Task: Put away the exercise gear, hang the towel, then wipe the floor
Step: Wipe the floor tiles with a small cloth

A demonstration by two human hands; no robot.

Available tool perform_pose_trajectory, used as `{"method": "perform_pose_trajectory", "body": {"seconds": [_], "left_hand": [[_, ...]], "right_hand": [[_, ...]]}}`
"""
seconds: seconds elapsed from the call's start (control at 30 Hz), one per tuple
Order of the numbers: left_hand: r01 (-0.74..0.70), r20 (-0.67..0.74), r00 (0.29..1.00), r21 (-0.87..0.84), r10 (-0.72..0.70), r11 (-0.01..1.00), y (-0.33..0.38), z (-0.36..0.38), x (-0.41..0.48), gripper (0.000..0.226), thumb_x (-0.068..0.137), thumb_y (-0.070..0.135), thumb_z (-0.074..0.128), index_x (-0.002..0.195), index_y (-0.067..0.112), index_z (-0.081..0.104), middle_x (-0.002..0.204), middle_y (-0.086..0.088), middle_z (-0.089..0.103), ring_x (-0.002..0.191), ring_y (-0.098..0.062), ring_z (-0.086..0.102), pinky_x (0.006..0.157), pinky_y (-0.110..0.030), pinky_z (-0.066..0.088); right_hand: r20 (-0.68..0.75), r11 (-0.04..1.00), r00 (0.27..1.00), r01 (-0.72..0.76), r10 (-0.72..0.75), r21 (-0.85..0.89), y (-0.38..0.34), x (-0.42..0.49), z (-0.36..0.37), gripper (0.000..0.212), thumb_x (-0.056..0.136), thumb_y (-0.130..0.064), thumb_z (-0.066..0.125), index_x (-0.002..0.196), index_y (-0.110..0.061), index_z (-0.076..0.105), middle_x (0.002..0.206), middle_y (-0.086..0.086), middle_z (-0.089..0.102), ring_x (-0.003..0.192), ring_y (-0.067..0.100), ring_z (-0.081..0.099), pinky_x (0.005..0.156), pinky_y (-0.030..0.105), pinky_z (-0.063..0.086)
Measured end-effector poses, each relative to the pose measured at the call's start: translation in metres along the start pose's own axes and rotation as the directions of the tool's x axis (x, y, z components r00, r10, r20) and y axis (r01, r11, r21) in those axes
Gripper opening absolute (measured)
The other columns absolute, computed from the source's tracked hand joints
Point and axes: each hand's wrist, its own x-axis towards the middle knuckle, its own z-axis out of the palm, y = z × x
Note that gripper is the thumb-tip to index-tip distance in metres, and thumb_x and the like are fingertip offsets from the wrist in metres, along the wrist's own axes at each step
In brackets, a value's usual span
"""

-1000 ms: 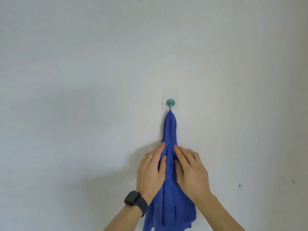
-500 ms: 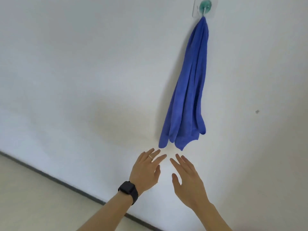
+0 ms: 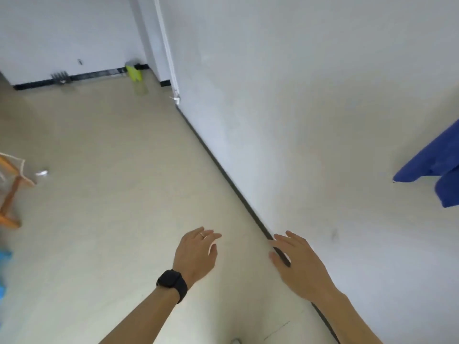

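The blue towel (image 3: 433, 167) hangs against the white wall at the far right edge; only its lower end shows and its hook is out of frame. My left hand (image 3: 196, 253), with a black watch and a ring, hovers open over the beige floor (image 3: 111, 194). My right hand (image 3: 298, 263) is open too, held over the dark baseboard where floor meets wall. Both hands hold nothing and are well away from the towel.
An orange wooden frame (image 3: 11, 194) stands at the left edge, with something blue (image 3: 3, 274) below it. A yellow-green object (image 3: 134, 74) leans in the far corner near a white pipe (image 3: 166, 45). A small white scrap (image 3: 41, 173) lies on the floor.
My hands let go of the hung towel and dropped away from it. The view swung down and left, so the towel slid to the right edge and the floor came into sight.
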Motion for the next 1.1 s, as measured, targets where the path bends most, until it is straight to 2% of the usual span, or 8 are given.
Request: {"method": "perform_pose_trajectory", "body": {"seconds": [0.1, 0.17, 0.3, 0.43, 0.57, 0.83, 1.0, 1.1], "left_hand": [[0.228, -0.036, 0.973, 0.049, -0.226, 0.973, -0.067, -0.032, -0.07, 0.04, 0.1, 0.032, 0.045, 0.139, 0.037, 0.053, 0.147, 0.01, 0.051, 0.145, -0.014, 0.032, 0.12, -0.032, 0.02], [0.32, -0.109, 0.943, 0.054, -0.313, 0.946, -0.094, -0.053, -0.104, 0.04, 0.1, 0.032, 0.046, 0.138, 0.036, 0.054, 0.146, 0.009, 0.052, 0.145, -0.014, 0.033, 0.119, -0.032, 0.022], [0.574, -0.258, 0.797, 0.048, -0.545, 0.817, -0.162, -0.111, -0.207, 0.038, 0.097, 0.03, 0.051, 0.134, 0.035, 0.059, 0.141, 0.007, 0.057, 0.142, -0.015, 0.037, 0.117, -0.033, 0.023], [0.727, -0.361, 0.638, -0.01, -0.68, 0.686, -0.218, -0.149, -0.308, 0.034, 0.096, 0.03, 0.055, 0.129, 0.035, 0.063, 0.139, 0.007, 0.058, 0.141, -0.018, 0.038, 0.117, -0.037, 0.026], [0.824, -0.418, 0.497, -0.05, -0.761, 0.565, -0.275, -0.181, -0.405, 0.034, 0.095, 0.032, 0.055, 0.128, 0.037, 0.064, 0.141, 0.008, 0.057, 0.141, -0.018, 0.038, 0.116, -0.037, 0.025], [0.934, -0.414, 0.299, -0.058, -0.86, 0.353, -0.391, -0.222, -0.573, 0.036, 0.095, 0.036, 0.052, 0.13, 0.041, 0.061, 0.143, 0.012, 0.054, 0.138, -0.019, 0.04, 0.114, -0.039, 0.028], [0.947, -0.405, 0.212, -0.139, -0.89, 0.289, -0.447, -0.229, -0.62, 0.035, 0.094, 0.034, 0.055, 0.128, 0.039, 0.063, 0.14, 0.011, 0.057, 0.135, -0.018, 0.044, 0.113, -0.04, 0.031], [0.952, -0.397, 0.181, -0.16, -0.9, 0.262, -0.491, -0.228, -0.634, 0.034, 0.093, 0.035, 0.056, 0.126, 0.041, 0.064, 0.138, 0.012, 0.059, 0.134, -0.016, 0.046, 0.112, -0.038, 0.034]], "right_hand": [[0.138, 0.983, 0.973, 0.184, -0.183, 0.003, -0.063, 0.014, 0.048, 0.038, 0.1, -0.051, 0.044, 0.135, -0.041, 0.055, 0.146, -0.024, 0.044, 0.144, 0.002, 0.024, 0.118, 0.024, 0.023], [0.168, 0.963, 0.948, 0.269, -0.27, 0.026, -0.099, 0.018, 0.073, 0.04, 0.098, -0.054, 0.042, 0.133, -0.041, 0.057, 0.144, -0.024, 0.048, 0.143, 0.001, 0.026, 0.118, 0.026, 0.025], [0.315, 0.849, 0.795, 0.521, -0.519, 0.085, -0.22, 0.01, 0.123, 0.04, 0.101, -0.05, 0.04, 0.138, -0.04, 0.052, 0.147, -0.025, 0.043, 0.146, 0.001, 0.02, 0.117, 0.025, 0.021], [0.35, 0.727, 0.656, 0.674, -0.669, 0.127, -0.33, -0.013, 0.17, 0.038, 0.102, -0.046, 0.043, 0.138, -0.039, 0.052, 0.146, -0.023, 0.046, 0.146, 0.003, 0.022, 0.115, 0.026, 0.025], [0.396, 0.606, 0.511, 0.778, -0.763, 0.164, -0.428, -0.046, 0.227, 0.04, 0.102, -0.045, 0.042, 0.141, -0.039, 0.048, 0.148, -0.024, 0.044, 0.146, 0.003, 0.021, 0.112, 0.022, 0.022], [0.447, 0.462, 0.322, 0.851, -0.835, 0.25, -0.589, -0.128, 0.347, 0.041, 0.101, -0.041, 0.046, 0.142, -0.035, 0.05, 0.145, -0.021, 0.049, 0.145, 0.007, 0.027, 0.115, 0.025, 0.024], [0.509, 0.443, 0.268, 0.858, -0.818, 0.26, -0.654, -0.142, 0.399, 0.042, 0.102, -0.04, 0.045, 0.143, -0.034, 0.048, 0.145, -0.023, 0.047, 0.145, 0.007, 0.026, 0.115, 0.025, 0.024], [0.523, 0.462, 0.28, 0.849, -0.805, 0.255, -0.686, -0.13, 0.435, 0.042, 0.101, -0.041, 0.046, 0.143, -0.036, 0.048, 0.143, -0.024, 0.048, 0.144, 0.004, 0.027, 0.114, 0.025, 0.029]]}}
